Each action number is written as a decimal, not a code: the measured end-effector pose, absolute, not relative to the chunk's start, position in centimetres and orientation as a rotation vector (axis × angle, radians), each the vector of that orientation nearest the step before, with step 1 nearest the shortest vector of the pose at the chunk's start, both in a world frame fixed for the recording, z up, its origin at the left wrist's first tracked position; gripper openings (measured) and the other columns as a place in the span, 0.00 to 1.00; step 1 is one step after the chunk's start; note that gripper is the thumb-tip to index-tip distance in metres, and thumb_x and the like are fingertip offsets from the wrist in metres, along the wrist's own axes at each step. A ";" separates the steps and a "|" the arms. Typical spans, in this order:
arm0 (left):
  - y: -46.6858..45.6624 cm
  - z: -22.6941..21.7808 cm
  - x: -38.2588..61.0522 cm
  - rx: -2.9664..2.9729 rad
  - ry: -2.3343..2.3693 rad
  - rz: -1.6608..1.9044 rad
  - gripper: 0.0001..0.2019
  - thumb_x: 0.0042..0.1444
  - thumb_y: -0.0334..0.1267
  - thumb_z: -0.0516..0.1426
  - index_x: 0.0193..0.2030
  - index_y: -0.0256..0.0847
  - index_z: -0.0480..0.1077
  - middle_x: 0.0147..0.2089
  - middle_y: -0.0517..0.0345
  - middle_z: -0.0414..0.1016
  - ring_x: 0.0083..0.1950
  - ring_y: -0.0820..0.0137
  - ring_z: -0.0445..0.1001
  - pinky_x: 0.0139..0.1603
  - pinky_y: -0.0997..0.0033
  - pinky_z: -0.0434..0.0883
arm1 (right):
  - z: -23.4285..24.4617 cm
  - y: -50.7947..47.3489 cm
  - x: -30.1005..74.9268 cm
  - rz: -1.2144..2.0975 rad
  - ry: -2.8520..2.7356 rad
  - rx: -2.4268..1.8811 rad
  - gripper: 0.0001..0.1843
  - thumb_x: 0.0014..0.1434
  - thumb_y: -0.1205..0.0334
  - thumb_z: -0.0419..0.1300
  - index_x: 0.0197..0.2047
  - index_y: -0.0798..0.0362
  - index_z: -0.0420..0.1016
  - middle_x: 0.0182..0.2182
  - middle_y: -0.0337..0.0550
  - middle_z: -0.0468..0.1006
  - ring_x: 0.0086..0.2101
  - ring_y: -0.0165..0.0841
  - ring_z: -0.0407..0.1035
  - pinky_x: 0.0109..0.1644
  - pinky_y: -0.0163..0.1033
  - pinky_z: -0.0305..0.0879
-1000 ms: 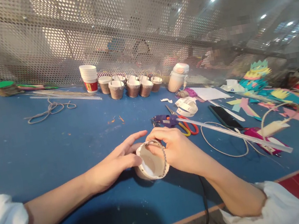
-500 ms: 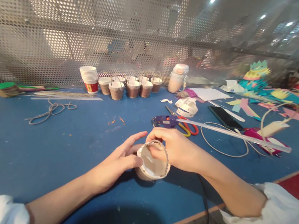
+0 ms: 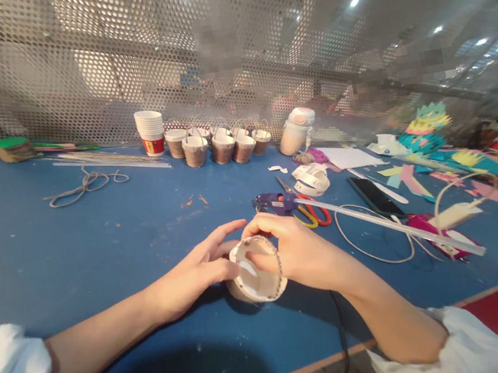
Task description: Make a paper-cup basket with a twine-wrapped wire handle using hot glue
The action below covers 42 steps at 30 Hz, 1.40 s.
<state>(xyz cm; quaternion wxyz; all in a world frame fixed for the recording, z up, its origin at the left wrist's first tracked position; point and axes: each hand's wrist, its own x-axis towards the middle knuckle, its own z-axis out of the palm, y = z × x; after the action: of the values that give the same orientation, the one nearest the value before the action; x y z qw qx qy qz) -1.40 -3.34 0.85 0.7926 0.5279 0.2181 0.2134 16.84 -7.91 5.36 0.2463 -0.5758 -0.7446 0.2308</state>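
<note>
A small paper cup (image 3: 274,291) with a braided cord along its rim is tilted toward me near the front of the blue table, its white inside showing. My left hand (image 3: 197,273) steadies it from the left, thumb on the rim and fingers stretched behind. From the right, my right hand (image 3: 296,249) grips the cup's wall, with a fingertip or thumb inside and other fingers around the far side, partly hidden. Just beyond that hand lie a purple glue gun (image 3: 275,202) with a long clear glue stick (image 3: 395,225) and scissors (image 3: 313,208) with red and yellow handles.
Several brown-wrapped cups with handles (image 3: 224,148) stand by the mesh screen, beside stacked paper cups (image 3: 150,133) and a bottle (image 3: 296,132). A tape measure (image 3: 310,180), a phone (image 3: 376,197) and paper scraps (image 3: 414,181) lie right. Loose cord (image 3: 85,188) lies left.
The cup has turned slightly in my hands, showing more of its white bottom. My right fingers have shifted a little at the rim, while the left hand stays almost in place.
</note>
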 end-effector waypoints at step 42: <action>-3.5 0.7 -1.5 1.137 0.479 0.483 0.35 0.49 0.30 0.55 0.65 0.45 0.53 0.55 0.53 0.73 0.54 0.59 0.70 0.55 0.57 0.62 | 5.5 -8.9 17.0 0.607 -2.052 -1.506 0.15 0.62 0.73 0.49 0.38 0.52 0.77 0.38 0.42 0.77 0.38 0.31 0.70 0.43 0.38 0.65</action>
<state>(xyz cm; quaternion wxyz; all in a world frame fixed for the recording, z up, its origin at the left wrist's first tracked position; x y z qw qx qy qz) -1.50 -3.45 0.67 0.7883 0.5279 0.2225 0.2243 16.97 -8.93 5.50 0.2594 -0.5559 -0.7573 0.2240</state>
